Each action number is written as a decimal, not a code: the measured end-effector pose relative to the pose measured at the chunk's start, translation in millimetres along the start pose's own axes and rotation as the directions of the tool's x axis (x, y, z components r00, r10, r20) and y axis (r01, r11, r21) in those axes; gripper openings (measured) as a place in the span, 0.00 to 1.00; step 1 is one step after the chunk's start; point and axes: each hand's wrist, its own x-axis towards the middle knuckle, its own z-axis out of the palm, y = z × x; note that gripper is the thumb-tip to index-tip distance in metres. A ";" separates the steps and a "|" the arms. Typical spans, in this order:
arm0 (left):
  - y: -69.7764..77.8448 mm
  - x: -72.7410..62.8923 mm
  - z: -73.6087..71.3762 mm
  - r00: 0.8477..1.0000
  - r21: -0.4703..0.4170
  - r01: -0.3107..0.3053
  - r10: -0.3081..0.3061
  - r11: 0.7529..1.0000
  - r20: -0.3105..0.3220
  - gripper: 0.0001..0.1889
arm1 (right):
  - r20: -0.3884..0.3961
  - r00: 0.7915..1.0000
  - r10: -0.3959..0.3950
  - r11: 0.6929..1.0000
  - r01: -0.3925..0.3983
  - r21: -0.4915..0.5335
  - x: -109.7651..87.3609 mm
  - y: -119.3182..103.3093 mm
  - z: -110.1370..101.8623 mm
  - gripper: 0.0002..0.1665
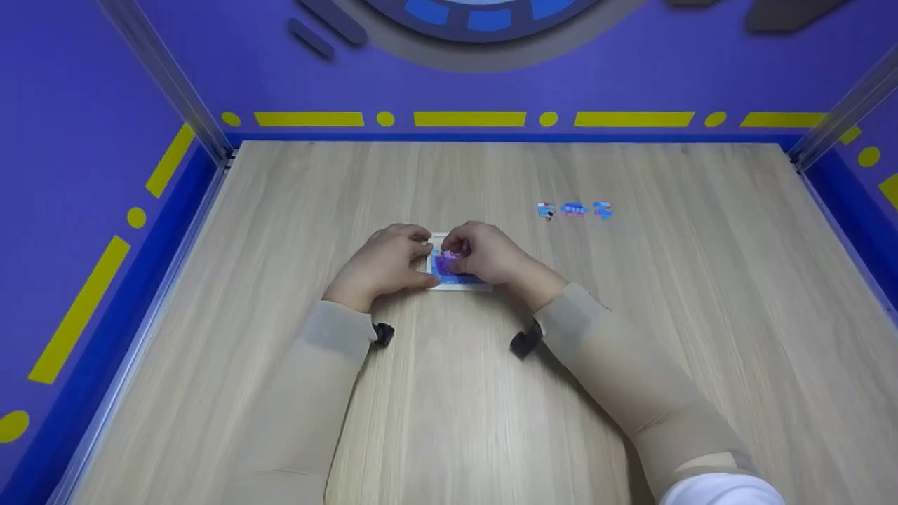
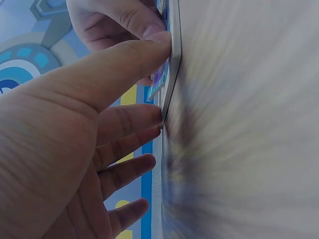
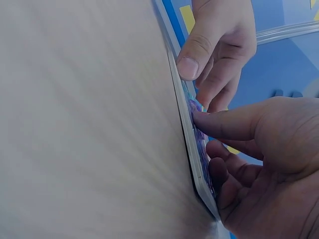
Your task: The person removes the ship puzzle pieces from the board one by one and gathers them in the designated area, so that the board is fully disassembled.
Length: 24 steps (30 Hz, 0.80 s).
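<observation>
— Head view puts the small puzzle tray point(image 1: 459, 280) near the middle of the wooden table point(image 1: 449, 393), with both hands on it. What would make this step go well?

— Judging by the grip, the person should keep the tray pinned flat with the left hand point(image 1: 384, 263) while the right hand point(image 1: 484, 252) settles the purple piece point(image 1: 446, 264) straight down, square to its neighbours, not forced at a slant.

— How does the left hand lie?

— Its thumb presses the tray's near edge and its fingers point(image 2: 134, 119) reach the tray's left side, fairly straight, bracing it without curling round anything.

— And the right?

— Its fingers are bent over the tray and its thumb tip point(image 3: 199, 119) presses on the purple piece in the frame. Whether it pinches the piece or only pushes on it, the pictures do not settle.

— Anything else nearby?

— Three loose blue pieces point(image 1: 574, 210) lie in a row beyond the tray and to its right, well apart from it, untouched.
</observation>
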 end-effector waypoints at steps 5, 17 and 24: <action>1.0 -0.4 0.4 1.000 0.017 -0.010 0.010 1.000 -0.014 0.36 | -0.028 0.999 -0.016 0.998 0.017 0.066 -0.7 1.3 -0.2 0.12; 2.1 2.5 0.2 0.999 0.058 -0.003 0.005 0.998 -0.033 0.34 | -0.058 0.998 0.021 0.982 -0.009 0.187 0.1 -2.3 -5.3 0.10; 3.4 1.7 1.8 0.999 0.052 -0.018 0.020 0.998 -0.045 0.33 | -0.034 0.998 0.057 0.940 -0.043 0.337 -5.7 0.5 -15.0 0.10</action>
